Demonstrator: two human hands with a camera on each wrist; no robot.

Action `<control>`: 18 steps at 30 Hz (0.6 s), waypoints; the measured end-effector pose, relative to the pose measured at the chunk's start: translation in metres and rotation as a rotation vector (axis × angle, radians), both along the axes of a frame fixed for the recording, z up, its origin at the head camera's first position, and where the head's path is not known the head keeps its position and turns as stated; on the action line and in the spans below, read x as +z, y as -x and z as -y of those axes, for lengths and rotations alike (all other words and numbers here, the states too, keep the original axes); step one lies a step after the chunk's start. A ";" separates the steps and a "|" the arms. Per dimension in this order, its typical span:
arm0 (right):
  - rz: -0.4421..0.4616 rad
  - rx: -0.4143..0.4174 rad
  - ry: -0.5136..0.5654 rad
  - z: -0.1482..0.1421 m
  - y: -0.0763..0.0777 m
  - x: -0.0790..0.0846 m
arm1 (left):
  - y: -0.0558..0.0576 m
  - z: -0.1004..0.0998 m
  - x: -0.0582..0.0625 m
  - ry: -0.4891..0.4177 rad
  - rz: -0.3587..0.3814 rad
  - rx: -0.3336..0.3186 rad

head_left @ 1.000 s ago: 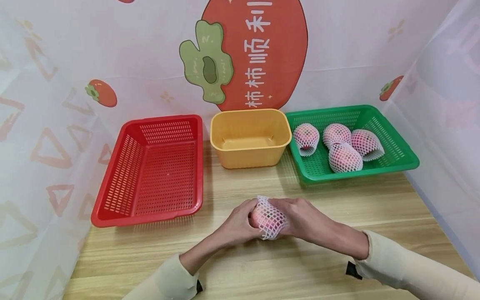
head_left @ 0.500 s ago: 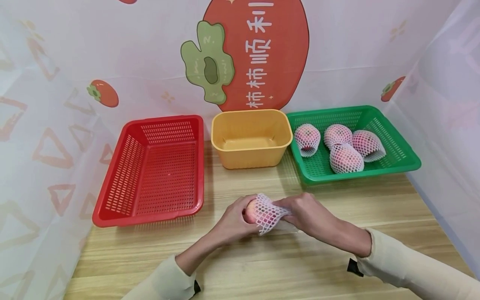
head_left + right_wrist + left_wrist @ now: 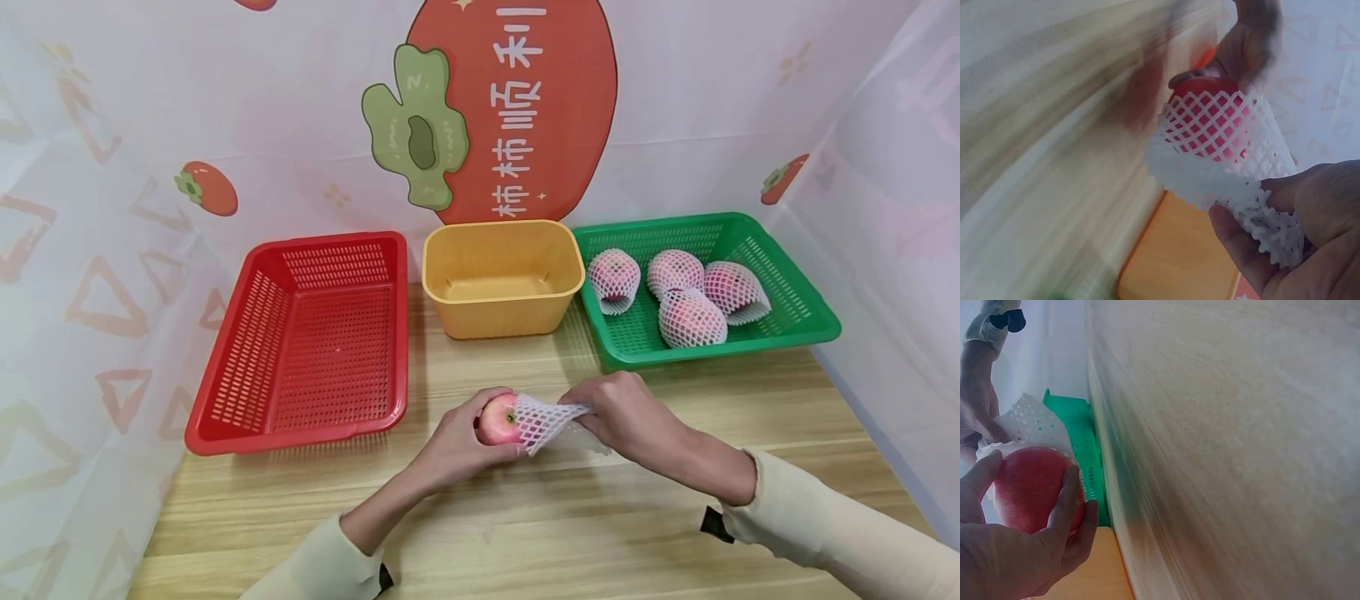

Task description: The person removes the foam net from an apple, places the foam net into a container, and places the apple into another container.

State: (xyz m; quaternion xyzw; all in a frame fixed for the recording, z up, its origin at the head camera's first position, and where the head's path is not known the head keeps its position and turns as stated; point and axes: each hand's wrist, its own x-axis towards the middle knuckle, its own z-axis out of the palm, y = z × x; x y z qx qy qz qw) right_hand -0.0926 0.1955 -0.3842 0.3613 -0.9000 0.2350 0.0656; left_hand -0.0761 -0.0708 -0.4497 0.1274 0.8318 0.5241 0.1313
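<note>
My left hand (image 3: 459, 440) grips a pink-red apple (image 3: 498, 419) above the table, its thumb and fingers curled round the fruit in the left wrist view. A white foam net sleeve (image 3: 542, 419) still covers the apple's right part and stretches out to the right. My right hand (image 3: 626, 417) pinches the gathered far end of that sleeve, seen bunched between thumb and fingers in the right wrist view. The stem end of the apple shows bare in the head view. In the right wrist view the red skin (image 3: 1207, 86) shows through the mesh.
At the back left stands a red basket (image 3: 397, 367). A yellow bin (image 3: 502, 318) is at the back middle. The green basket (image 3: 813, 312) at the back right holds several net-wrapped fruits (image 3: 692, 318). A printed cloth (image 3: 300, 108) hangs behind.
The right hand has pulled the foam sleeve rightward, baring the apple's left part. The left hand, with the apple, has shifted slightly left. The sleeve is now stretched between the hands.
</note>
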 end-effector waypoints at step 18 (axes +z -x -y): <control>-0.104 -0.046 0.015 -0.008 0.030 0.042 | -0.004 0.015 0.020 -0.089 0.055 -0.013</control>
